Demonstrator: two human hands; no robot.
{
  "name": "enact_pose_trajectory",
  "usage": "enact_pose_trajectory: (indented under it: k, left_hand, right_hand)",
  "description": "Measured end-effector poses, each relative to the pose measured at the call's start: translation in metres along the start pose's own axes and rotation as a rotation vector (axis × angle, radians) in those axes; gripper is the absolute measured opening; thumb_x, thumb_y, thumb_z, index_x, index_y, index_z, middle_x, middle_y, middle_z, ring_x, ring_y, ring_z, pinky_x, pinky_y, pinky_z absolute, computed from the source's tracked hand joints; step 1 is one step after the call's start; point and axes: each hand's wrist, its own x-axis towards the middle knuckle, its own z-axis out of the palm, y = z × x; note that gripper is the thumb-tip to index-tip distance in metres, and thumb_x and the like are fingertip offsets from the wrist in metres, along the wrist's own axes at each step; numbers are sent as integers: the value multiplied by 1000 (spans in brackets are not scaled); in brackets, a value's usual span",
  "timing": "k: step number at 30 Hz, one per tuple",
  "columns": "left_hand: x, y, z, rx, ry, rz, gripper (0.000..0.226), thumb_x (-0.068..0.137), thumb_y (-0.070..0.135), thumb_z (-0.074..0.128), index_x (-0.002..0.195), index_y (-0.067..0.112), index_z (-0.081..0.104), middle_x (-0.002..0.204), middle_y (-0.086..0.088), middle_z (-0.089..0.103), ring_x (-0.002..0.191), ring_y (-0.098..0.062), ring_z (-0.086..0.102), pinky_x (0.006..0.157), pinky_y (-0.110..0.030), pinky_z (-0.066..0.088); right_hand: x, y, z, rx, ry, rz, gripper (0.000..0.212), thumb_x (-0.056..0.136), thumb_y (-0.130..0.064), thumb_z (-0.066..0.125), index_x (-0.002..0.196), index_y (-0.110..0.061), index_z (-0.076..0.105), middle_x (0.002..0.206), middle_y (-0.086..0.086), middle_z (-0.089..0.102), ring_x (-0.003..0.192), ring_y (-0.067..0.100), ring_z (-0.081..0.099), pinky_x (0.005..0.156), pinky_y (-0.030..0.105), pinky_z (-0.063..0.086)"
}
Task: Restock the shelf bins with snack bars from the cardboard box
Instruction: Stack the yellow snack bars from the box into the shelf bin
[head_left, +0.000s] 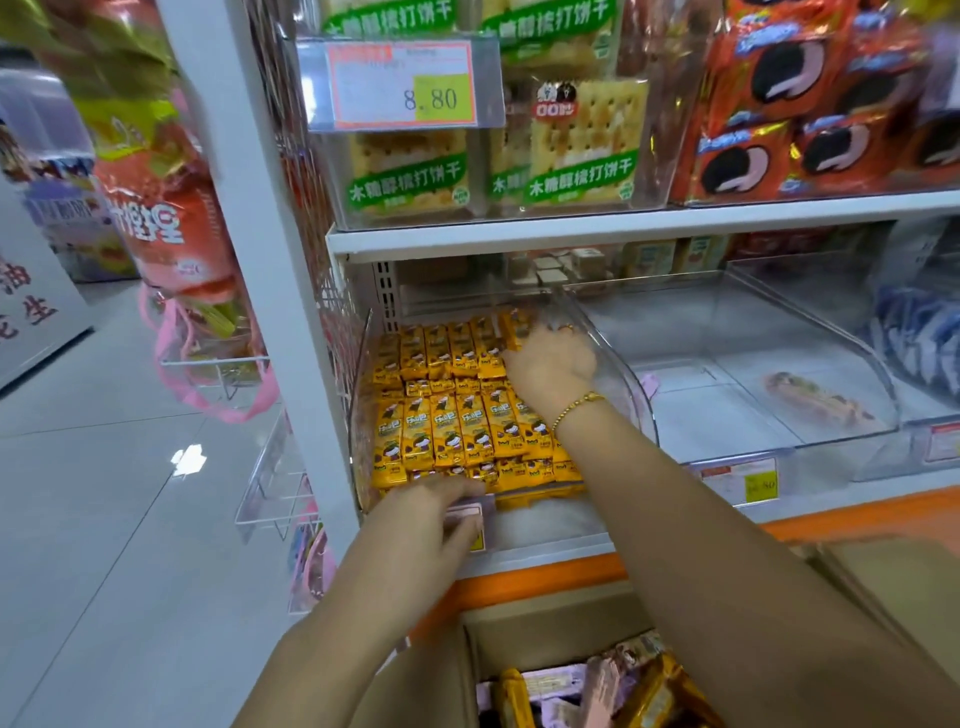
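Shop aisle: pale tiled floor (104, 467) at left, white shelf (519, 236) with orange lower trim. Upper tier held cracker packs (582, 150) labelled "木糖醇梳打饼干" behind a price tag (402, 85) reading "8.80". On the lower tier, a clear bin (618, 374) was packed with rows of yellow bars (452, 426). More bars lay in the box (483, 649) at the bottom edge. Right hand (550, 364), wearing a gold bracelet (576, 408), reached to the bin's back right corner. Its fingers were curled and apparently pinching one bar, though blur obscured the grip. Left hand (431, 514) rested on the bin's front rim, fingers straight and pressed together.
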Motion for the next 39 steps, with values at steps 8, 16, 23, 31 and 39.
enact_pose_trajectory:
  k: [8,16,23,31,39]
  left_hand:
    - [4,-6,2,4,29,47,30,92,27,56,121,33,62,122,15,62,112,-4,55,93,-22,42]
    - [3,-6,9,-22,104,96,26,91,25,56,116,28,65,114,12,64,103,-4,58,89,-23,45]
    - [-13,23,10,-170,258,223,23,90,36,55,76,20,64,68,14,58,69,-3,56,56,-9,40]
    - [-37,41,62,67,-36,123,23,92,35,51,84,18,65,82,1,69,79,-20,61,68,-36,46]
    - [-95,42,101,389,-341,67,27,97,34,42,109,19,61,108,-1,65,104,-18,58,67,-25,35]
  right_hand:
    - [6,-7,3,234,-100,-49,50,101,-41,34,116,-1,59,123,20,57,118,33,47,96,39,37]
    - [-22,8,-8,279,-66,-168,32,95,-17,46,122,-1,52,126,19,53,119,33,46,99,39,40]
    - [-105,73,-27,542,164,-562,37,91,-33,57,60,-15,47,52,-3,45,55,16,44,58,33,34]
    - [-156,165,54,245,-310,-597,32,91,-33,60,64,-26,44,61,-8,48,61,6,45,57,25,31]
    - [-200,238,125,-56,-972,-399,43,81,-36,74,118,-19,58,119,3,56,108,21,54,85,31,42]
